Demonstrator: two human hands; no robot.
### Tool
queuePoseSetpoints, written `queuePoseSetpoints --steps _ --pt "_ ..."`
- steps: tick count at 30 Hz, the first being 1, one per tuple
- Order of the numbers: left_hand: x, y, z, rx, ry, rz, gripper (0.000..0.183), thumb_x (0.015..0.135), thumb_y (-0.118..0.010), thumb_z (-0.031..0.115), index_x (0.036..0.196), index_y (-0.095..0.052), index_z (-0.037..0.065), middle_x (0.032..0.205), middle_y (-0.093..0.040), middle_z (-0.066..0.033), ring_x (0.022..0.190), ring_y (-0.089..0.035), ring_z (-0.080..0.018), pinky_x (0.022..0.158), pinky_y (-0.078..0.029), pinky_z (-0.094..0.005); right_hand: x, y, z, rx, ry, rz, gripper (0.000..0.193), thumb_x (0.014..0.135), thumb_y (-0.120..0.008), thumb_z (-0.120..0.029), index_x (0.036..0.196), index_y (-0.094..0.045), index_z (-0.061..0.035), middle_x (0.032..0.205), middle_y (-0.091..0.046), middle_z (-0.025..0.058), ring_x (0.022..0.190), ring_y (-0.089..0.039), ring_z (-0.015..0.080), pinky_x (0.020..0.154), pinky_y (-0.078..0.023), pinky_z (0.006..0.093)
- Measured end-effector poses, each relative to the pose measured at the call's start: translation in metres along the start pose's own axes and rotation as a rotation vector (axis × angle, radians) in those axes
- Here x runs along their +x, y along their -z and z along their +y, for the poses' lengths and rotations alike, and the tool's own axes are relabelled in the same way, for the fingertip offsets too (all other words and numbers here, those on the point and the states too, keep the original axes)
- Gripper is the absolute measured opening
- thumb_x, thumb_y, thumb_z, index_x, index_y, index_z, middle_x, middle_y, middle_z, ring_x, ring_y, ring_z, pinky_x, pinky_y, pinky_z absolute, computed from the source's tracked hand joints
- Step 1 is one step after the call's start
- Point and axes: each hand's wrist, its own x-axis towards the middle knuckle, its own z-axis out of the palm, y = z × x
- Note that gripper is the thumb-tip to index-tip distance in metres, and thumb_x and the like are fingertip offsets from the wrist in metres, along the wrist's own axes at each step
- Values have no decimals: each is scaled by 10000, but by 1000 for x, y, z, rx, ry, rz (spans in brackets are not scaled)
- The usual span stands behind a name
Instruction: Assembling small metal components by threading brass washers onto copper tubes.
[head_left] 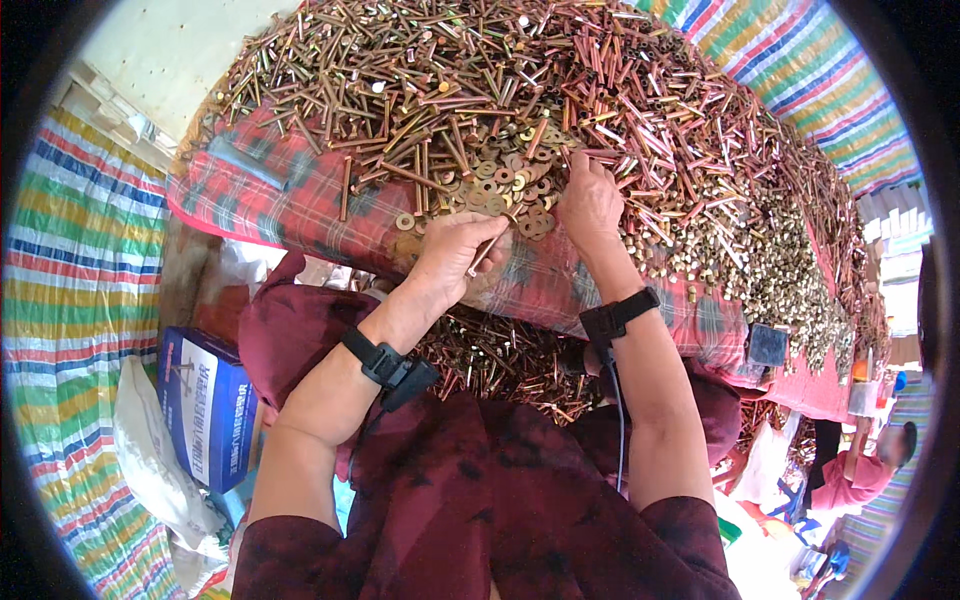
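My left hand is closed on a bolt, its fingers pinched around the slim shank at the front edge of the heap. Just beyond the fingertips lies a pile of flat brassy washers. My right hand is to the right of the washers, fingers drawn together at the border of the reddish metal rods. What those fingertips hold, if anything, is hidden. Long loose bolts cover the far left of the work surface. Small brassy nuts are heaped to the right.
A red plaid cloth covers the near edge. More bolts lie beneath it, above my lap. A blue box and a white sack stand at left. Another person is at far right. A dark square block sits by the nuts.
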Motion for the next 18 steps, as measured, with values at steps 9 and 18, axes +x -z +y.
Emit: queuePoseSetpoints --steps 9,18 --pt "-7 -2 1 80 -43 -62 117 843 -679 153 890 -646 51 722 -615 7 596 -500 -33 490 -329 -150 -46 52 -24 1456 -590 -78 641 892 -570 -18 1406 -187 0 1077 -597 204 858 -644 224 722 -552 334" --pt "-5 -9 -5 300 -129 -150 151 816 -687 142 904 -650 25 738 -629 -13 599 -505 -45 530 -373 -182 -75 63 -34 1691 -786 -19 568 886 -575 1 1361 -265 -20 1050 -589 135 898 -624 197 733 -570 327"
